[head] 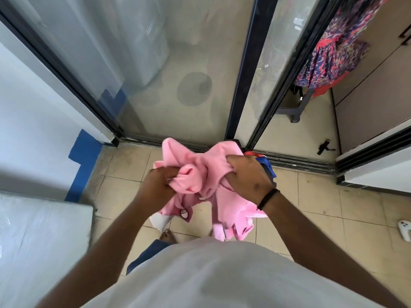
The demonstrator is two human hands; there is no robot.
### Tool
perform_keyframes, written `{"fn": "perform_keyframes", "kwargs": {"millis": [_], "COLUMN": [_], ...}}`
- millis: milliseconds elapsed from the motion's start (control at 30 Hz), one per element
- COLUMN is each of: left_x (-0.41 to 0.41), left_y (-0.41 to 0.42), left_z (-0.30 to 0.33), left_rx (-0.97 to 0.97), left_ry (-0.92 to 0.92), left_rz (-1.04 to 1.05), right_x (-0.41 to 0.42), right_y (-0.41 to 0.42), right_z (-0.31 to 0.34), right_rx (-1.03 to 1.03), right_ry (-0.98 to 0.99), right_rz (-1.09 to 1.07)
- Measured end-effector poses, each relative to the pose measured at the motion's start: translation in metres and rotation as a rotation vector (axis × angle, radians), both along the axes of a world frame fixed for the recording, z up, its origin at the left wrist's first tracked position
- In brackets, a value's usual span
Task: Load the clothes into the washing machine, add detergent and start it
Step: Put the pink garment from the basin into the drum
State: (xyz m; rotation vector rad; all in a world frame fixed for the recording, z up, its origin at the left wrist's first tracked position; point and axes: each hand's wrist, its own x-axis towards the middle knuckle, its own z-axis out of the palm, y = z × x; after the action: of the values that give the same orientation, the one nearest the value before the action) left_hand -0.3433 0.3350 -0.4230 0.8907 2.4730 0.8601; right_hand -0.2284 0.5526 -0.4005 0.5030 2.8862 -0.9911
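A bundle of pink clothes (200, 174) hangs in front of my body over the tiled floor. My left hand (159, 182) is shut on a bunched fold at the bundle's left. My right hand (246, 174), with a black band at the wrist, grips the bundle's right side. Blue and red fabric (268, 165) pokes out behind my right hand. A white washing machine (146, 41) shows dimly through the glass door ahead.
A sliding glass door with dark frames (242, 85) stands just ahead, open at the right. A patterned dress (338, 41) hangs beyond it. White-covered furniture (40, 241) sits at my left, and a white object (403, 230) lies on the floor at right.
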Motion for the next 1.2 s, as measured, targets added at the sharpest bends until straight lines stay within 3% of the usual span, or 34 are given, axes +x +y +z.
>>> {"fn": "perform_keyframes", "kwargs": {"millis": [167,200,267,333,367,433,533,567,633,733,900,1100,1200], "left_x": [0.024,0.023,0.022,0.023,0.024,0.027,0.026,0.026,0.025,0.022,0.011,-0.006,-0.005], "left_y": [0.045,0.047,0.048,0.05,0.051,0.054,0.059,0.062,0.065,0.067,0.046,-0.017,-0.04], "left_z": [-0.002,-0.001,0.005,0.015,0.019,0.021,0.028,0.033,0.043,0.052,0.049,0.024,0.018], "left_rx": [0.011,0.034,0.103,0.133,0.15,0.184,0.258,0.293,0.356,0.414,0.322,0.132,0.074], "left_ry": [-0.199,-0.227,-0.226,-0.229,-0.226,-0.237,-0.288,-0.298,-0.318,-0.323,-0.294,-0.268,-0.287], "left_rz": [0.114,0.156,0.225,0.237,0.238,0.256,0.294,0.289,0.277,0.269,0.31,0.542,0.631], "right_x": [-0.019,-0.019,-0.012,-0.002,0.005,0.018,0.043,0.055,0.071,0.073,0.055,0.026,-0.009], "right_y": [-0.038,-0.038,-0.031,-0.016,-0.006,0.015,0.041,0.042,0.032,0.005,0.01,0.019,0.005], "right_z": [0.051,0.057,0.06,0.048,0.035,-0.01,-0.098,-0.124,-0.166,-0.169,-0.157,-0.086,-0.044], "right_rx": [-0.009,-0.099,-0.501,-0.877,-0.946,-0.773,-0.327,-0.276,-0.316,-0.353,-0.188,-0.145,-0.121], "right_ry": [0.219,0.238,0.312,0.49,0.561,0.567,0.086,-0.071,-0.202,-0.152,-0.121,0.187,0.324], "right_rz": [0.08,0.091,0.1,-0.051,-0.169,-0.375,-0.322,-0.254,-0.204,-0.27,-0.428,-0.411,-0.28]}}
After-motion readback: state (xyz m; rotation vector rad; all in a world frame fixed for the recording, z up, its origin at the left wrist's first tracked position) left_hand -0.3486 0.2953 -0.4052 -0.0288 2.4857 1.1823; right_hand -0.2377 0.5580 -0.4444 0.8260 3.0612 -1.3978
